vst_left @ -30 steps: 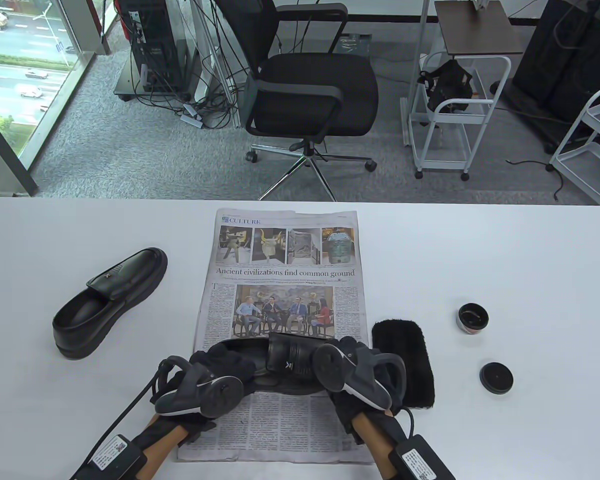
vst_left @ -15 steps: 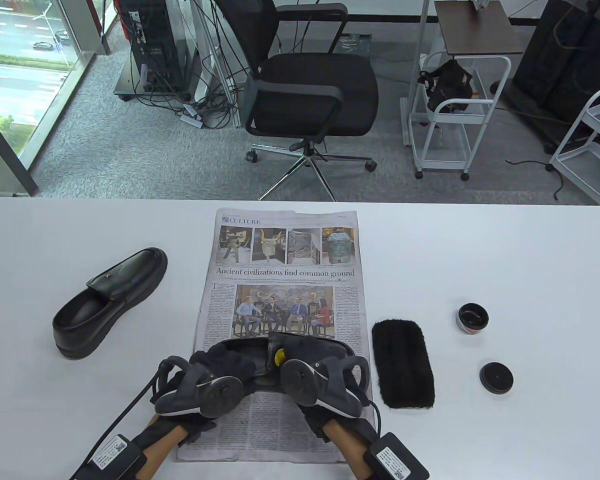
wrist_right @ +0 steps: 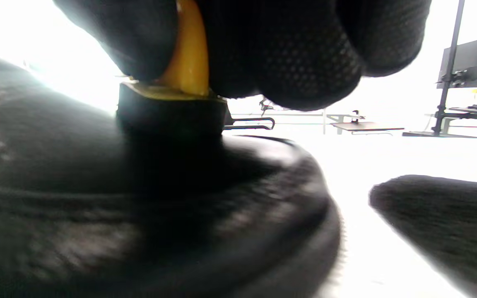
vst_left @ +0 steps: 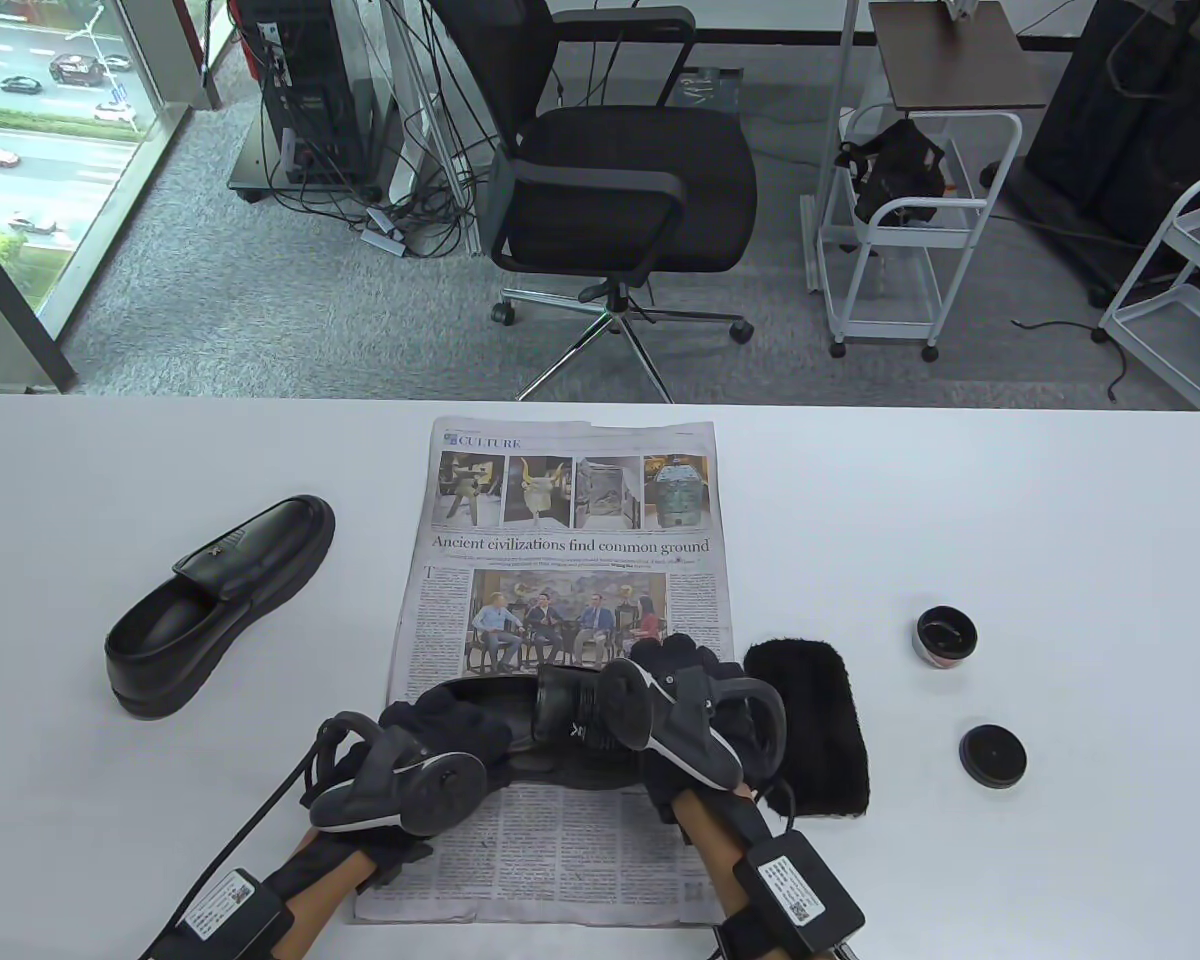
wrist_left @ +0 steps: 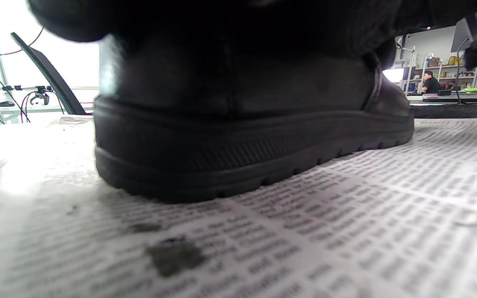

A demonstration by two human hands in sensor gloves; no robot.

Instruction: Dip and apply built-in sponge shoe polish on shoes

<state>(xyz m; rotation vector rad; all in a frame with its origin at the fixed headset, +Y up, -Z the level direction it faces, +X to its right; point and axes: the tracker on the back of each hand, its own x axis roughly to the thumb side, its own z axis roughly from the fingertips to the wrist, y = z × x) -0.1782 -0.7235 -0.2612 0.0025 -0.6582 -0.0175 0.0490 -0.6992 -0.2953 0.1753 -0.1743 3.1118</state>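
Note:
A black loafer lies on the newspaper near the front edge. My left hand grips its heel end, and the heel fills the left wrist view. My right hand is over the toe end and pinches a yellow-handled sponge applicator. Its black sponge presses on the shoe's upper. The open polish tin stands at the right, with its lid nearer me. A second black loafer lies on the table to the left.
A black shoe brush lies just right of my right hand, beside the newspaper; it also shows in the right wrist view. The white table extends to both sides. An office chair stands beyond the far edge.
My right hand slid left over the middle of the shoe with the applicator, then back right and a little forward to the toe end. The left hand and the shoe stayed put.

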